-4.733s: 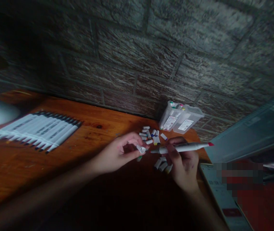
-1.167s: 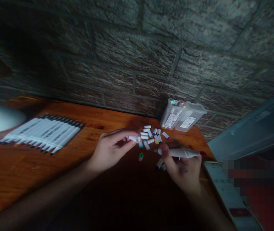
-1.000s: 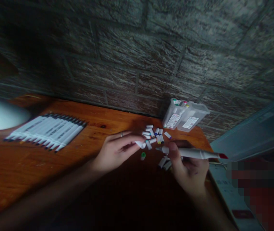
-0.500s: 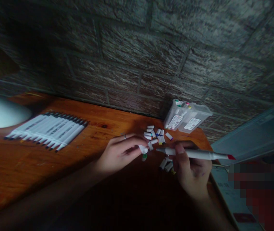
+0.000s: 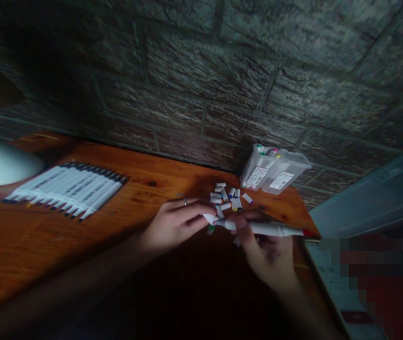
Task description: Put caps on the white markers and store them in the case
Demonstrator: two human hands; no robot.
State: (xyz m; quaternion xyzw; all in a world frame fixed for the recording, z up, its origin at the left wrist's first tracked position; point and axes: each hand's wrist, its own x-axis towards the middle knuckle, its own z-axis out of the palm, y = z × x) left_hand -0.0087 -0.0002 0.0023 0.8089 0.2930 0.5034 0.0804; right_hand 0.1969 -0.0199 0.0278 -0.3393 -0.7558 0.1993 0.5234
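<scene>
Marker [image 5: 265,229] and cap [image 5: 210,218] meet tip to mouth just above the table [image 5: 134,182], in front of the loose caps [image 5: 228,198]. Both look like light, stiff, smooth plastic. We judge the barrel best gripped near its tip end and the cap pinched by its sides. Our right hand [image 5: 267,255] wraps the barrel, thumb on top, wrist bent inward. Our left hand [image 5: 176,225] pinches the cap between thumb and fingertips. Farther off lie a row of markers [image 5: 65,191] and a clear box [image 5: 275,170].
</scene>
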